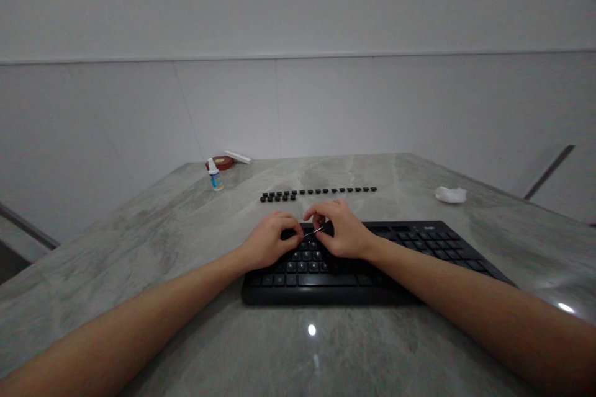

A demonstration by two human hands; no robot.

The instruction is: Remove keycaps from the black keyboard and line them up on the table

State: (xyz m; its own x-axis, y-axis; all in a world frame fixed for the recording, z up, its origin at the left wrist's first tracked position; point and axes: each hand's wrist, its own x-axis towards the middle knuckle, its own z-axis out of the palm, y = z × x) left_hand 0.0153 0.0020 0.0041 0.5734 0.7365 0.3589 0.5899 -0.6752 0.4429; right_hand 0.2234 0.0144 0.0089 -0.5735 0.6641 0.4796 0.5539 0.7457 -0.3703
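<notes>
Keyboard (333,281) lies flat on table (395,347), left hand (274,239) and right hand (342,229) pinching a thin wire (313,232) above its keys, loose keycaps (325,191) beyond it; light, even tension from both sides probably works best.

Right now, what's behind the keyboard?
Behind the keyboard: two rows of black keycaps, the nearer shorter. Back left, a white-capped bottle, a reddish-brown object and a white bar; right, a white item. The left hand and right hand hide the tabletop directly behind them.
</notes>
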